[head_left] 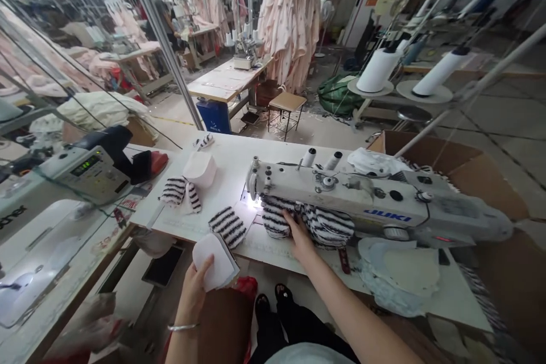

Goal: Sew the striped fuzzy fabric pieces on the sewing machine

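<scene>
My left hand (198, 280) grips a small stack of white cut fabric pieces (215, 261), thumb on top, in front of the table edge. Just behind it, a black-and-white striped plush piece (227, 226) lies flat on the table. My right hand (297, 233) has its fingers closed on another striped plush piece (275, 217), beside the lit needle area of the sewing machine (333, 187). Part of those fingers is hidden in the fabric. Right of that hand, more striped pieces (330, 224) are heaped against the machine's arm.
Farther left on the table are a white stack of pieces (199, 169) and small striped pieces (173, 190). Pale cut pieces (401, 270) lie at the right front. A second sewing machine (72, 173) stands left. A cardboard box (439, 153) is behind the machine at right.
</scene>
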Motion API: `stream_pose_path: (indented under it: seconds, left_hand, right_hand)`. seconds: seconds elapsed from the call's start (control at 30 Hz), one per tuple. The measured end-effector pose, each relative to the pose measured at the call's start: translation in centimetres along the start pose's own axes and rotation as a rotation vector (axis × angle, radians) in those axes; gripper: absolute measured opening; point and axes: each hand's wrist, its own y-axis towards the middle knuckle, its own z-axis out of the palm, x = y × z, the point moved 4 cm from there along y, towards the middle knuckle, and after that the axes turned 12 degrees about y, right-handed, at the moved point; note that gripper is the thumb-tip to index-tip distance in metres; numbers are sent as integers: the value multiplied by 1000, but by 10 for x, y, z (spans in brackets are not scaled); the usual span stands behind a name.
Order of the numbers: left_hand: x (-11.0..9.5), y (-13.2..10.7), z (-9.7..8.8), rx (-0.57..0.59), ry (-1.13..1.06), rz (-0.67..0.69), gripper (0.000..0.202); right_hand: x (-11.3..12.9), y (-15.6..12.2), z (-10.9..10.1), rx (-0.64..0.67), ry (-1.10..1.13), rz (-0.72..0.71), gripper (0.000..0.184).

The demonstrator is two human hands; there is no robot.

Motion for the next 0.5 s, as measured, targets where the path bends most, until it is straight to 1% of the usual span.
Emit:
stream_pose_path:
  seconds: [0.07,0.17,0.23,0.27,0.37,0.43,0.5]
  left_hand:
    - [3,-4,-1,2,10,-6,32]
    - [6,-9,0,20,25,-14,35]
    - [6,-14,4,49,38,-17,42]
    - [6,-18,8,69,46,-14,46]
    - [3,-32,26,137,74,23,54]
    - [2,-45,43,172,92,69,55]
    - [1,-57,61,185,114,123,55]
  right_hand:
    - [5,-11,-7,24,-67,-10,39]
    - [14,-43,-18,68,-174,-64,44]
    - [21,-71,-22,144,-246,-128,50]
    - [24,-84,-21,210,-275,-155,50]
    - [20,-114,-8,430,-333,-152,39]
    - [10,-120,3,523,-350,-85,40]
    - [-3,-118,11,572,-340,-7,42]
